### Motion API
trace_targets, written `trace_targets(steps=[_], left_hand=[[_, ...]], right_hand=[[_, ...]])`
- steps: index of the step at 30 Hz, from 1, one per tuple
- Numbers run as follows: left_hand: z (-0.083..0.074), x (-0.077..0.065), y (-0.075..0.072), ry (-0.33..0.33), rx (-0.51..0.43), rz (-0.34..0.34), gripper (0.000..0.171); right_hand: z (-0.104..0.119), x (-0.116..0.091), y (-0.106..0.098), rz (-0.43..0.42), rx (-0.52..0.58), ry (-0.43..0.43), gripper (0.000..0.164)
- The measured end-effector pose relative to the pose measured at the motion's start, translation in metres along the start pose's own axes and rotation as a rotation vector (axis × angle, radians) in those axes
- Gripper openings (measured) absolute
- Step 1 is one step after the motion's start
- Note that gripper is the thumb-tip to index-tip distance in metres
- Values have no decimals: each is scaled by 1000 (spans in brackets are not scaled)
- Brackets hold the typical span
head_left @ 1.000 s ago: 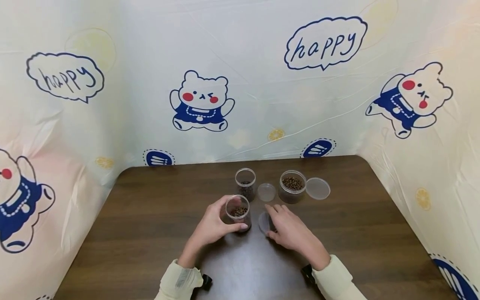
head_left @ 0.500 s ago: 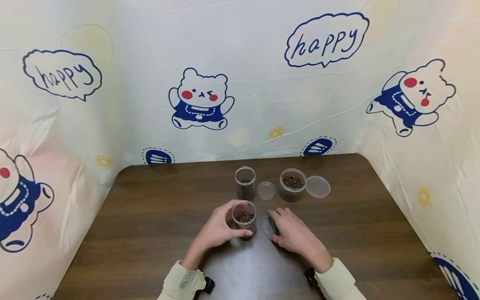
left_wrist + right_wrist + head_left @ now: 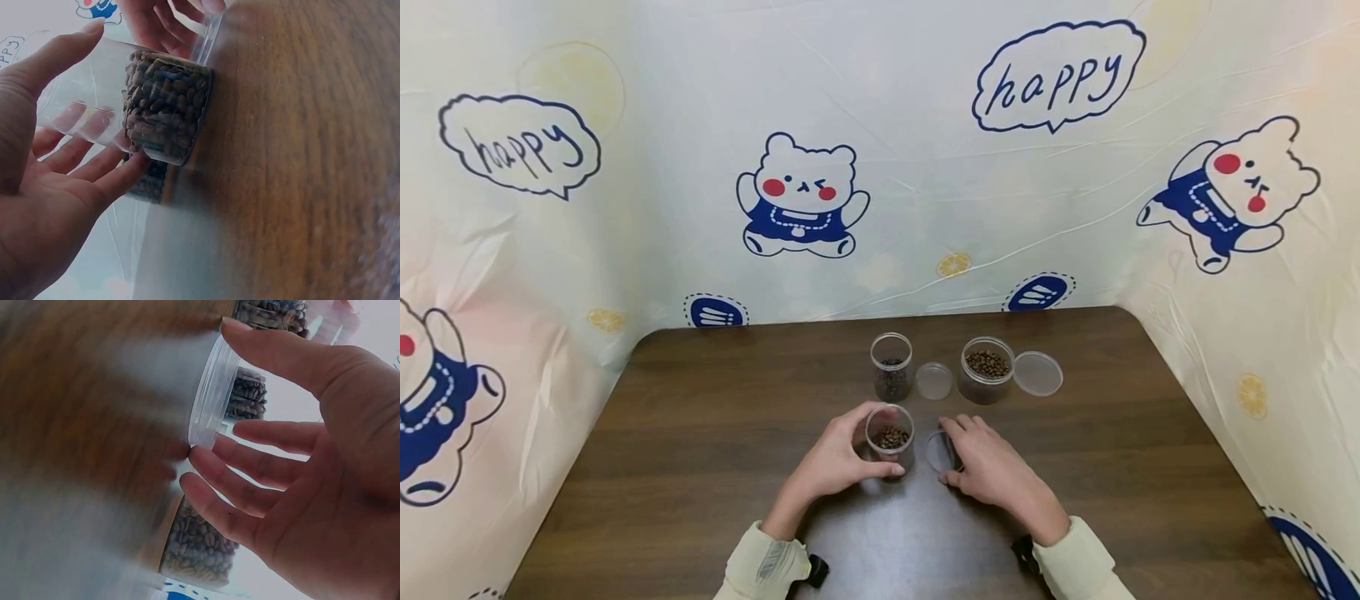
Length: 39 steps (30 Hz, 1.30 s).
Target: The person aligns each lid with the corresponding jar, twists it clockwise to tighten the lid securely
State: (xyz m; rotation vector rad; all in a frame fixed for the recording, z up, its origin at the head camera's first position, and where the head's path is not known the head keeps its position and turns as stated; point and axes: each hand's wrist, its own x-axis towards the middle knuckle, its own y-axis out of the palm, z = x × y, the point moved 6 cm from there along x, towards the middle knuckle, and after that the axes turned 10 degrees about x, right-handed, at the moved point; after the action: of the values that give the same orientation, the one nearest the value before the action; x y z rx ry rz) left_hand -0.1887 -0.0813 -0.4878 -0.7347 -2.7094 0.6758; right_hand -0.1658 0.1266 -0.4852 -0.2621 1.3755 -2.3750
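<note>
At lower centre, the left hand [image 3: 837,458] is gripping the upright jar [image 3: 891,439], the right hand [image 3: 994,467] pinching the flat lid [image 3: 939,452] just right of it.

- A dark-brown wood-grain table [image 3: 700,417] is presenting two rounded far corners.
- A pale printed sheet [image 3: 917,150] is hanging behind the table and is extending along its left and right sides.
- Behind the table, a winking bear print [image 3: 801,204] is sitting upright between two "happy" speech bubbles [image 3: 1060,75].
- Beyond the table's far right corner, a second bear print [image 3: 1231,198] is tilting.
- Left of the table, the sheet is creasing.
- A soft glare [image 3: 887,533] is reflecting off the table's near middle.
</note>
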Motion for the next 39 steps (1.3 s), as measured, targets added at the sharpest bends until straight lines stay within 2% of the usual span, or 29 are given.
trace_targets(steps=[5,10,15,23,28,39], left_hand=[[1,0,0,-5,-5,9,75],[1,-1,0,-13,3,15,75],[3,-2,1,-16,2,17,76],[3,-2,1,-26,16,22,75],[4,-2,0,-19,31,18,75],[5,-3,1,-31,43,29,75]], right_hand=[[-8,-3,-4,-10,36,33,82],[-13,-3,-3,0,70,44,67],[-13,-3,-4,-14,65,-4,58],[-6,-4,-8,-27,70,-94,65],[1,-5,-13,-65,88,-146,65],[3,-6,-9,-70,145,-124,67]])
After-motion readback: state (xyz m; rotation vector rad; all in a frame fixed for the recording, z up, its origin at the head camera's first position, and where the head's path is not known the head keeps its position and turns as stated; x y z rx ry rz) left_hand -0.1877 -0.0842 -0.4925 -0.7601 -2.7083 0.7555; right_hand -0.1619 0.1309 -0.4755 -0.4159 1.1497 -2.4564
